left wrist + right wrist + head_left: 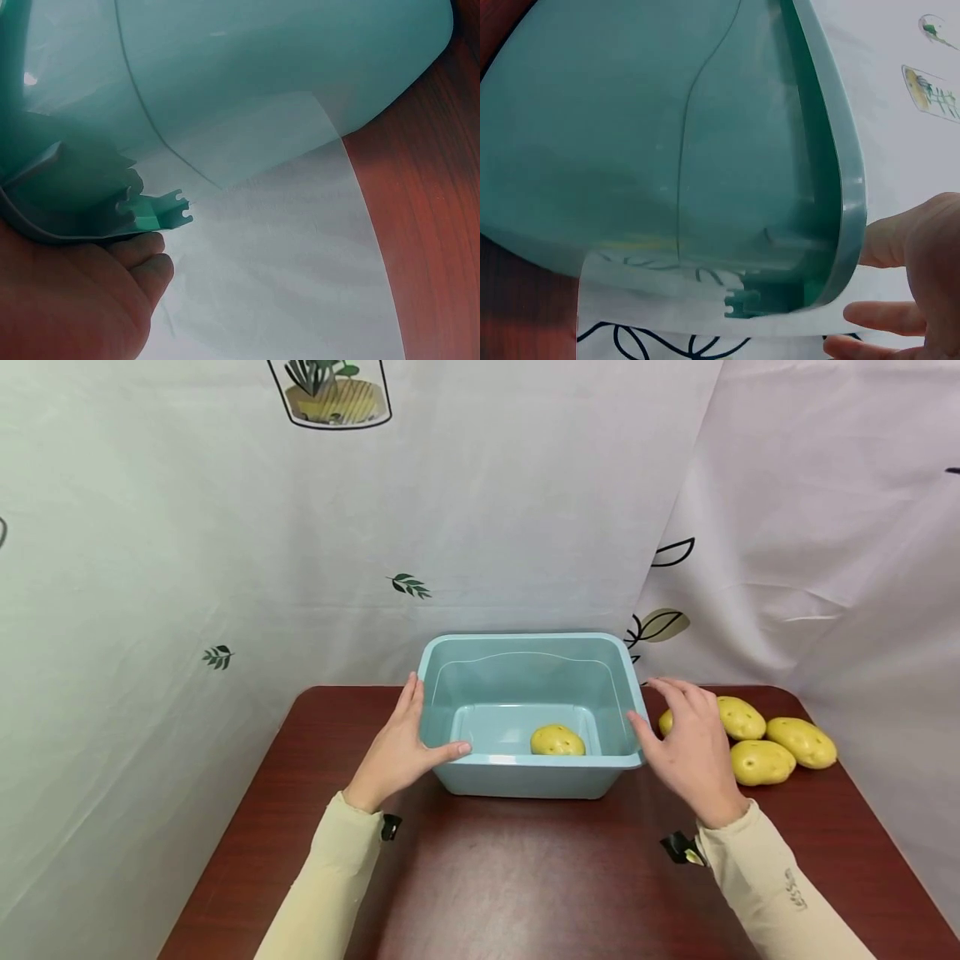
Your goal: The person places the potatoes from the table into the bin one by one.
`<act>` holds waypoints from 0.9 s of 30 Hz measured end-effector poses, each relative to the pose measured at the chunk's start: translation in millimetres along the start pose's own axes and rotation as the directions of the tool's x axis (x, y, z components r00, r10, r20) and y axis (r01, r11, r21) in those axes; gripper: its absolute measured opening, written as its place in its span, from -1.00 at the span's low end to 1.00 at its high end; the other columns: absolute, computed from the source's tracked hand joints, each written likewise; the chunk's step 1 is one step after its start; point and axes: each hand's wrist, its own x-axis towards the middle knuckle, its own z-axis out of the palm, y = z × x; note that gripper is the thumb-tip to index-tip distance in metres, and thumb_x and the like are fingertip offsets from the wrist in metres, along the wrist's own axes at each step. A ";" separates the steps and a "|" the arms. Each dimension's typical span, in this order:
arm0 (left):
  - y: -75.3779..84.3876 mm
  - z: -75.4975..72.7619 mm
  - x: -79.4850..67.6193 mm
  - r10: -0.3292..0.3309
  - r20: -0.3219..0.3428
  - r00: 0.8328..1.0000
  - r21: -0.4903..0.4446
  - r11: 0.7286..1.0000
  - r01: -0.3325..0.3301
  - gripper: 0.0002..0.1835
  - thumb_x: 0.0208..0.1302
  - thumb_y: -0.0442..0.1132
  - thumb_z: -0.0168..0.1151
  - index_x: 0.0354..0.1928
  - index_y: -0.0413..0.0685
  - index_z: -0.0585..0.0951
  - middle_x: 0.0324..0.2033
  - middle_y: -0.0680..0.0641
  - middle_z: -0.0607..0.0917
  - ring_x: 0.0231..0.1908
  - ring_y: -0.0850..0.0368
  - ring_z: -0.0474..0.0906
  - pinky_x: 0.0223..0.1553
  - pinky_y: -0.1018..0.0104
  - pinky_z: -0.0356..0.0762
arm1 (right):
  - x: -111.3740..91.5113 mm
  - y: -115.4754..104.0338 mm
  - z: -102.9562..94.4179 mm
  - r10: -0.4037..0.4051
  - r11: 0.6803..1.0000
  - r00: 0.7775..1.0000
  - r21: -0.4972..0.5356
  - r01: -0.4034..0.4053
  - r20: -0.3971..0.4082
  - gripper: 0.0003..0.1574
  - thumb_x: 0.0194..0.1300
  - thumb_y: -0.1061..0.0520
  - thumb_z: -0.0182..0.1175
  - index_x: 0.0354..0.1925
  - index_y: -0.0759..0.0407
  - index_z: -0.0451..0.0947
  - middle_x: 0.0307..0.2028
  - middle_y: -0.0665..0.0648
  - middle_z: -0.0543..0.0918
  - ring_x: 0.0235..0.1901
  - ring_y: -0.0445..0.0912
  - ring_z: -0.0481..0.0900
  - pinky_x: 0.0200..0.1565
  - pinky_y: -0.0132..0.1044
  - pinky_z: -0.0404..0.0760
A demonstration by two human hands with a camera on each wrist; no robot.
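Observation:
A light blue plastic bin (532, 777) stands on the table with one yellow potato (557, 740) inside. My left hand (401, 752) is at its front left corner, fingers straight along the side and thumb lying over the front rim. In the left wrist view, fingertips (154, 274) show right below the bin's rim. On the other side, my right hand (693, 747) is spread beside the bin's right rim. The right wrist view shows its loosely bent fingers (885, 319) just outside that rim (851, 195), holding nothing.
Several yellow potatoes (761, 763) lie together on the right of the table, one partly behind my right hand. The dark red wooden table (525, 877) ends against a white patterned cloth (525, 527) hanging behind it and at the sides.

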 end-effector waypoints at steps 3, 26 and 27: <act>-0.2 -0.1 0.2 0.001 -0.001 1.000 0.001 1.000 -0.001 0.42 -0.05 0.63 0.22 0.61 -0.09 -0.18 0.57 0.22 -0.35 0.54 0.03 -0.06 0.33 -0.11 0.31 | -0.3 2.1 -2.3 0.015 1.000 1.000 -0.001 -0.015 -0.001 -0.43 0.14 0.22 0.44 0.10 0.44 0.57 0.06 0.42 0.57 0.07 0.36 0.40 0.13 0.19 0.31; -0.3 -0.1 0.6 0.004 -0.004 1.000 -0.005 1.000 -0.004 0.36 0.03 0.49 0.33 0.61 -0.07 -0.19 0.57 0.21 -0.34 0.54 0.01 -0.04 0.34 -0.12 0.29 | -12.5 28.9 -16.7 0.114 0.993 0.993 -0.030 -0.114 -0.011 -0.38 0.16 0.18 0.40 0.14 0.45 0.53 0.08 0.46 0.55 0.15 0.38 0.37 0.26 0.21 0.20; -0.3 -0.1 0.4 0.004 -0.003 1.000 -0.004 1.000 -0.004 0.37 0.01 0.52 0.31 0.61 -0.07 -0.19 0.57 0.21 -0.34 0.54 0.01 -0.04 0.34 -0.12 0.29 | -13.4 30.2 -16.9 0.114 0.993 0.993 -0.031 -0.114 -0.014 -0.37 0.16 0.18 0.40 0.15 0.46 0.52 0.08 0.47 0.55 0.15 0.39 0.37 0.26 0.21 0.20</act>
